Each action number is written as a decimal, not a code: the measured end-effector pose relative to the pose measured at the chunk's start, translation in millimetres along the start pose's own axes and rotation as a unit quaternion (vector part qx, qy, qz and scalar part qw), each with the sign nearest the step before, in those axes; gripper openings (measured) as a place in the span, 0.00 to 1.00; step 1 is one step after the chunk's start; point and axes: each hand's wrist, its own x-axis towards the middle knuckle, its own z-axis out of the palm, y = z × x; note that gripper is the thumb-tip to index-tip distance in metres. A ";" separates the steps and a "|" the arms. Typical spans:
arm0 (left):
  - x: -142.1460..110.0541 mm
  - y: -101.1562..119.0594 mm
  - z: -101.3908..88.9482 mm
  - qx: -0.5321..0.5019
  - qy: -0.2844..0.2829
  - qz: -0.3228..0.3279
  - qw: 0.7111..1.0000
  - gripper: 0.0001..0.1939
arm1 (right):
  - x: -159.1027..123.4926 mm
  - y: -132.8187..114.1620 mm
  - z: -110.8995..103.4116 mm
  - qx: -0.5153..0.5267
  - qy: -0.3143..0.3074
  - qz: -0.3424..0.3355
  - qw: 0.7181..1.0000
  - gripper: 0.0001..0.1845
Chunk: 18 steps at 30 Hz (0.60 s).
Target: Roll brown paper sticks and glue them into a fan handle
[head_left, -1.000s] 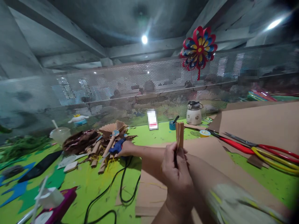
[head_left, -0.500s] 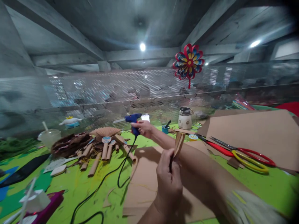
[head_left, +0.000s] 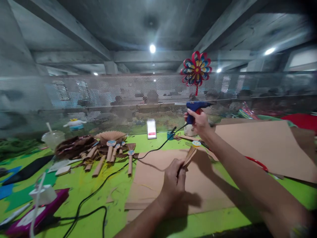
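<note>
My left hand (head_left: 173,180) is closed around a pleated piece of brown paper (head_left: 190,154), whose free end points up and to the right. Brown paper sheets (head_left: 148,172) lie flat beneath that hand. Higher up on the right, my right hand (head_left: 201,123) grips a blue hot glue gun (head_left: 194,105) by its handle, nozzle towards the right. From the gun a black cord (head_left: 158,149) runs down across the sheets to the left. A small brown paper fan (head_left: 130,162) with a round blue label lies just left of the sheets.
More paper fans (head_left: 110,150) and rolled handles lie on the green table at left, near a plastic cup (head_left: 52,138). A purple power strip (head_left: 42,211) sits front left. A phone (head_left: 151,129) stands at the back. Scissors with a red handle (head_left: 257,162) lie right, beside large brown sheets (head_left: 252,138).
My right hand has carried the glue gun from the left over to the right, and the gun now points right. My left hand sits slightly lower. The small fan beside the sheets has turned.
</note>
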 end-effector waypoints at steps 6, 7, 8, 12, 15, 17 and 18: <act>3.9 6.9 -3.2 -0.016 0.007 -0.016 1.000 0.10 | -34.9 -33.4 -64.5 -0.021 0.077 -0.025 0.996 0.20; 6.0 6.1 -4.4 -0.024 0.019 -0.034 0.999 0.11 | -41.0 -35.0 -71.0 -0.012 0.084 -0.006 0.996 0.19; 8.4 4.6 -5.5 -0.035 0.029 -0.051 0.998 0.11 | -47.5 -35.0 -76.1 -0.003 0.085 0.025 0.996 0.17; 17.9 -5.5 -10.2 -0.099 0.077 -0.127 0.984 0.12 | -75.0 -22.1 -86.8 0.036 0.049 0.143 0.988 0.17; 22.6 -15.3 -12.8 -0.161 0.126 -0.210 0.956 0.14 | -93.9 -8.1 -90.3 0.043 0.003 0.167 0.985 0.20; 23.2 -21.1 -12.7 -0.201 0.165 -0.257 0.931 0.15 | -104.7 -3.2 -91.2 0.037 -0.030 0.187 0.981 0.22; 22.8 -23.3 -12.0 -0.220 0.186 -0.274 0.918 0.14 | -109.4 -2.7 -91.1 0.028 -0.047 0.187 0.981 0.22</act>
